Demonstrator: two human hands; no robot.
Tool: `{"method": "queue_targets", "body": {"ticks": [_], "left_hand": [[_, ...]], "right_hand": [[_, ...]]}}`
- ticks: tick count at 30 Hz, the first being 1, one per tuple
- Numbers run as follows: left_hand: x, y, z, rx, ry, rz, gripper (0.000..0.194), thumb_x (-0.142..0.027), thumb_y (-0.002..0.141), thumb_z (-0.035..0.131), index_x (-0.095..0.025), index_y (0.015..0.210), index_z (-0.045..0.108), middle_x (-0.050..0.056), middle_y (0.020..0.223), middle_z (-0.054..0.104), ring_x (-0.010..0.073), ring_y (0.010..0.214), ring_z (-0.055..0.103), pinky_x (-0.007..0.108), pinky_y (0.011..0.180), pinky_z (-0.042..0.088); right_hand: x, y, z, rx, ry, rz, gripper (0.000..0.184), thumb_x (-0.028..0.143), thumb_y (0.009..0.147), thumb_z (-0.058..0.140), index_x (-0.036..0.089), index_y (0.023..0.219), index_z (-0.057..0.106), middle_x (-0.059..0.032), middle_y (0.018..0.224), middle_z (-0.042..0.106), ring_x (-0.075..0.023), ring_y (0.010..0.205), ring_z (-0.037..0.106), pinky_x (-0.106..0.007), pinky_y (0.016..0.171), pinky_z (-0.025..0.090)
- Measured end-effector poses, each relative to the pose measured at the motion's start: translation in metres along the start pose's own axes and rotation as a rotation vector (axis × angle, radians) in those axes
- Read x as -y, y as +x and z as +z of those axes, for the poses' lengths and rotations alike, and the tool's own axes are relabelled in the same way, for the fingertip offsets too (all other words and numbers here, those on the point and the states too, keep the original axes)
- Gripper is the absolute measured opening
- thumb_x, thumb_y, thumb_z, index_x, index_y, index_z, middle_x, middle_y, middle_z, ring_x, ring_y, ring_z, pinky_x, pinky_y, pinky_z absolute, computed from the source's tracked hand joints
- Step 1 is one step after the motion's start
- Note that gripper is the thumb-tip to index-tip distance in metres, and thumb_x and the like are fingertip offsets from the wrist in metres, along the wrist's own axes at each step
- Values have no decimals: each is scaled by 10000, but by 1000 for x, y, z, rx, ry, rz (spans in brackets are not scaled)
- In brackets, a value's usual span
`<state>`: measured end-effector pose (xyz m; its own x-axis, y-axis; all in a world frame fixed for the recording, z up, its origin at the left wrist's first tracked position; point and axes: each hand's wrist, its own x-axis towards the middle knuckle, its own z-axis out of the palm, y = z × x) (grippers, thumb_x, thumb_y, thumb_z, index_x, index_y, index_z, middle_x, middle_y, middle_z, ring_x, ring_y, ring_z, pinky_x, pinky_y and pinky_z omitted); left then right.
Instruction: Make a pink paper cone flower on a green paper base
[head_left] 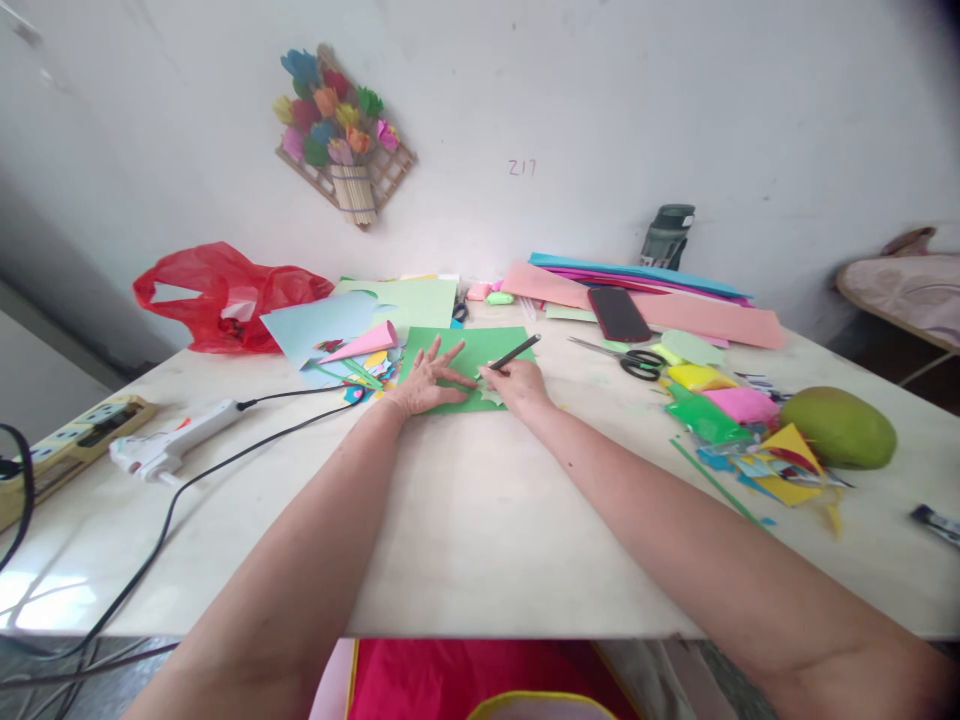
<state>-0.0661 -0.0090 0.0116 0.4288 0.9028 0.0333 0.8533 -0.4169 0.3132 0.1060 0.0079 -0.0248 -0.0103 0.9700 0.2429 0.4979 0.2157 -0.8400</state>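
Note:
A sheet of green paper (495, 345) lies flat on the table in front of me. My left hand (431, 385) rests on its left half with the fingers spread. My right hand (519, 385) is closed around a black pen (516, 353), which slants up to the right. Between the hands lies a small pale green paper cutout (490, 392) with a jagged edge, on the green sheet. The right hand's fingers are close to this cutout and partly cover it. The pen's tip is too small to make out.
Scissors (640, 363) and a phone (619, 314) lie to the right, near paper scraps (787, 465) and a green mango-like fruit (838, 428). On the left are a glue gun (174, 440) with its cord, a power strip (75, 440), a pink paper cone (367, 343) and a red plastic bag (225, 290).

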Motion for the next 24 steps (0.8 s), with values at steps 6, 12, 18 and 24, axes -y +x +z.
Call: {"method": "queue_targets", "body": {"ticks": [6, 12, 18, 24], "left_hand": [[2, 0, 1, 1, -4, 18, 340, -442, 745, 499, -363, 1059, 603, -116, 1449, 99, 276, 1332, -28, 510, 1045, -30], [-4, -3, 3, -84, 81, 47, 370, -436, 773, 472, -341, 1119, 563, -109, 1453, 94, 266, 1332, -42, 506, 1053, -5], [-17, -4, 4, -47, 246, 98, 401, -476, 796, 422, -363, 1167, 522, -89, 1448, 147, 274, 1329, -58, 524, 1040, -34], [-19, -3, 2, -31, 352, 167, 389, -490, 814, 382, -383, 1161, 522, -74, 1441, 188, 275, 1328, -45, 526, 1035, -53]], "right_hand": [[2, 0, 0, -33, 159, 48, 238, 357, 777, 534, 143, 810, 631, -41, 639, 664, -127, 543, 636, -189, 501, 489], [-1, 3, 1, -38, 182, 44, 190, 330, 774, 538, 155, 794, 608, -28, 628, 645, -128, 522, 628, -203, 487, 494], [-5, 4, 3, -42, 256, 40, 165, 321, 752, 559, 160, 744, 595, -17, 604, 621, -117, 498, 606, -215, 490, 495], [1, 4, -10, -179, 582, 108, 197, 341, 721, 574, 145, 745, 585, -10, 609, 617, -96, 486, 577, -208, 483, 496]]}}
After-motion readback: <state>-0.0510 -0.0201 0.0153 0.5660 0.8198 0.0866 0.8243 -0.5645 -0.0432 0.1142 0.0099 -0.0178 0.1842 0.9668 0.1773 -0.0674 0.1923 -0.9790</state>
